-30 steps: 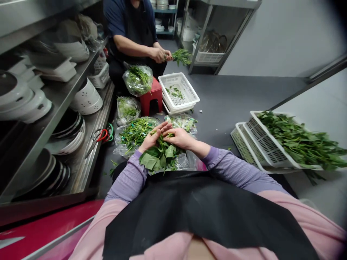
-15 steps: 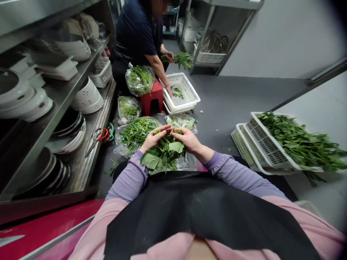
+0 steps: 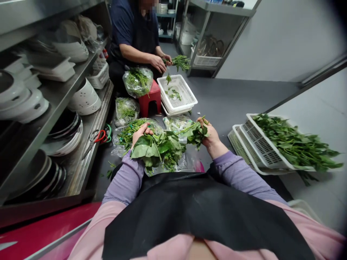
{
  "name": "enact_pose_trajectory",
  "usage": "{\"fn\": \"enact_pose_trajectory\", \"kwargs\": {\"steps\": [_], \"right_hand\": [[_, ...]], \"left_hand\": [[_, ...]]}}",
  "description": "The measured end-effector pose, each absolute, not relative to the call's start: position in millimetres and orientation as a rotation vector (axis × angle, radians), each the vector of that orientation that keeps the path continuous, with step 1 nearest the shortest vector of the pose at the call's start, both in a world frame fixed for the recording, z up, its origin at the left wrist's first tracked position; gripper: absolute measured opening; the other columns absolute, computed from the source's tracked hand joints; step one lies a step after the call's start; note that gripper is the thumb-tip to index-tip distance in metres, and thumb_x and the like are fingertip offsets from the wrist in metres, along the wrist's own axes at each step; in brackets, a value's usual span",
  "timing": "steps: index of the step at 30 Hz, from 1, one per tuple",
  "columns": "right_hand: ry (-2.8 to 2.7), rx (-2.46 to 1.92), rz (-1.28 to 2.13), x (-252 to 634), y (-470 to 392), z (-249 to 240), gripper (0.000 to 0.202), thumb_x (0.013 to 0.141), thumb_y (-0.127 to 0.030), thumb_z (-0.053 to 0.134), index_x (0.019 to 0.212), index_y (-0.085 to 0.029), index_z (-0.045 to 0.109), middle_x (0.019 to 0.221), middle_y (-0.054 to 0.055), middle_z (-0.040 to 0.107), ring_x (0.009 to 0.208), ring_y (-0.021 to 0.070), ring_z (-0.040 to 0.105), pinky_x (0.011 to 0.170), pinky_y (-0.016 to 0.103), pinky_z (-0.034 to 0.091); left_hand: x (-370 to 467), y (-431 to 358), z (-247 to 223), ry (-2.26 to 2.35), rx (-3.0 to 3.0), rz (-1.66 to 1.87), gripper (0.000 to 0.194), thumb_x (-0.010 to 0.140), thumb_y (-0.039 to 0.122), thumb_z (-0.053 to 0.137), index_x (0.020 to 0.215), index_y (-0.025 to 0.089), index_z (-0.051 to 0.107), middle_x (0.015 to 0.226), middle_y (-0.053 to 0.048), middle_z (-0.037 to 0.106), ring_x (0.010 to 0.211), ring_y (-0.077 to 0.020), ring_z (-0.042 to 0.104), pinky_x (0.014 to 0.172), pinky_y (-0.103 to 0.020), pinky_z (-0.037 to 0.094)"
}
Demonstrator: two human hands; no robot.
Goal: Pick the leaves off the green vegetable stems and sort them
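My left hand (image 3: 142,134) is closed around a bunch of leafy greens (image 3: 159,148), whose broad leaves hang over my lap. To the right, my right hand (image 3: 208,133) grips a smaller sprig of leafy greens (image 3: 197,135) by its stems, with the fingers curled in. The two hands are well apart. Below and beyond them lie a clear plastic bag of thin-stemmed greens (image 3: 127,134) and a flat plastic packet of greens (image 3: 177,123). What is under the left-hand bunch is mostly hidden.
A co-worker (image 3: 132,39) trims greens over a white basket (image 3: 189,103) beside a red stool (image 3: 145,104). Stacked baskets at right bear a pile of leafy greens (image 3: 292,144). Scissors (image 3: 100,136) lie on the low shelf edge (image 3: 81,162) at left, among stacked dishes.
My hands have moved apart; the right one has drawn a sprig away to the right, while the left keeps the bunch. The co-worker's lower hand has risen from the basket to the greens.
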State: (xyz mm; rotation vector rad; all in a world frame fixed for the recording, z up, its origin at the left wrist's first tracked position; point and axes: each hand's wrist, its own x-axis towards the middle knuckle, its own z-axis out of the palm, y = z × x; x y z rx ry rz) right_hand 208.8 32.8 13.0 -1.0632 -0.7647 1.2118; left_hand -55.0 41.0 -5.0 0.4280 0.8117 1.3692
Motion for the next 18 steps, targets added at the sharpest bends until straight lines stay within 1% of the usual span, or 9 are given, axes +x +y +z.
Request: {"fn": "enact_pose_trajectory", "kwargs": {"steps": [2, 4, 6, 8, 10, 12, 14, 16, 18], "right_hand": [[-0.839, -1.056, 1.163, 219.2, 37.3, 14.4, 0.034, 0.059, -0.046, 0.073, 0.076, -0.022, 0.056, 0.068, -0.003, 0.054, 0.052, 0.0085, 0.045, 0.05, 0.024, 0.038], [-0.937, -1.079, 1.056, 231.4, 41.8, 19.2, 0.033, 0.066, -0.052, 0.065, 0.078, -0.023, 0.055, 0.071, -0.001, 0.054, 0.055, 0.0107, 0.046, 0.05, 0.026, 0.038], [-1.019, -1.115, 0.964, 240.9, 43.9, 27.3, 0.034, 0.069, -0.055, 0.06, 0.08, -0.024, 0.054, 0.072, 0.0, 0.054, 0.056, 0.0118, 0.046, 0.051, 0.026, 0.037], [-1.127, -1.164, 0.99, 242.4, 42.3, 36.4, 0.032, 0.068, -0.052, 0.063, 0.081, -0.023, 0.056, 0.073, -0.001, 0.055, 0.056, 0.0108, 0.045, 0.052, 0.026, 0.037], [-1.335, -1.197, 1.099, 233.5, 37.5, 43.9, 0.028, 0.067, -0.045, 0.066, 0.081, -0.021, 0.059, 0.074, 0.0, 0.056, 0.058, 0.0097, 0.046, 0.056, 0.025, 0.038], [-1.611, -1.175, 1.168, 215.9, 31.6, 48.1, 0.024, 0.069, -0.039, 0.065, 0.08, -0.018, 0.061, 0.077, 0.001, 0.058, 0.065, 0.0107, 0.05, 0.063, 0.026, 0.04], [-1.842, -1.114, 1.184, 194.6, 26.3, 48.8, 0.021, 0.071, -0.036, 0.063, 0.079, -0.017, 0.063, 0.08, 0.002, 0.059, 0.073, 0.0127, 0.052, 0.072, 0.027, 0.041], [-1.96, -1.07, 1.208, 175.8, 22.7, 47.0, 0.02, 0.07, -0.034, 0.064, 0.079, -0.016, 0.064, 0.079, 0.002, 0.06, 0.076, 0.0138, 0.053, 0.076, 0.029, 0.041], [-1.943, -1.067, 1.277, 163.6, 20.9, 43.5, 0.022, 0.069, -0.035, 0.064, 0.08, -0.016, 0.063, 0.078, 0.002, 0.06, 0.075, 0.0135, 0.053, 0.074, 0.028, 0.041]], "left_hand": [[-61.0, 42.1, -3.7, 0.814, 0.389, 1.382, 0.021, 0.069, 0.026, 0.065, 0.084, 0.013, 0.058, 0.049, 0.007, 0.037, 0.048, -0.0072, 0.049, 0.051, -0.02, 0.042], [-66.9, 43.1, -1.6, 0.841, 0.387, 1.366, 0.019, 0.07, 0.026, 0.064, 0.083, 0.014, 0.057, 0.047, 0.008, 0.033, 0.044, -0.0065, 0.045, 0.049, -0.02, 0.041], [-70.1, 43.6, 0.5, 0.922, 0.475, 1.322, 0.018, 0.068, 0.026, 0.064, 0.08, 0.014, 0.058, 0.045, 0.008, 0.032, 0.041, -0.0065, 0.041, 0.047, -0.021, 0.04], [-67.9, 41.9, 2.2, 1.057, 0.712, 1.289, 0.018, 0.066, 0.025, 0.066, 0.078, 0.013, 0.061, 0.043, 0.007, 0.038, 0.039, -0.0073, 0.04, 0.044, -0.022, 0.036], [-59.1, 36.7, 3.2, 1.146, 1.008, 1.256, 0.019, 0.064, 0.025, 0.068, 0.079, 0.012, 0.066, 0.045, 0.003, 0.047, 0.04, -0.0087, 0.043, 0.045, -0.023, 0.035], [-44.8, 28.1, 3.3, 1.122, 1.256, 1.187, 0.023, 0.064, 0.027, 0.069, 0.083, 0.014, 0.069, 0.052, 0.0, 0.056, 0.044, -0.0102, 0.047, 0.05, -0.024, 0.038], [-28.9, 18.7, 1.9, 1.039, 1.418, 1.116, 0.027, 0.063, 0.027, 0.069, 0.087, 0.015, 0.069, 0.064, -0.003, 0.063, 0.052, -0.0118, 0.052, 0.056, -0.025, 0.041], [-16.1, 11.5, -1.2, 0.993, 1.523, 1.081, 0.025, 0.062, 0.025, 0.069, 0.085, 0.015, 0.069, 0.073, -0.004, 0.066, 0.062, -0.0133, 0.056, 0.062, -0.025, 0.043], [-9.5, 7.8, -4.9, 0.984, 1.548, 1.067, 0.02, 0.062, 0.022, 0.066, 0.08, 0.013, 0.067, 0.073, -0.003, 0.065, 0.065, -0.013, 0.056, 0.064, -0.024, 0.044]]}}
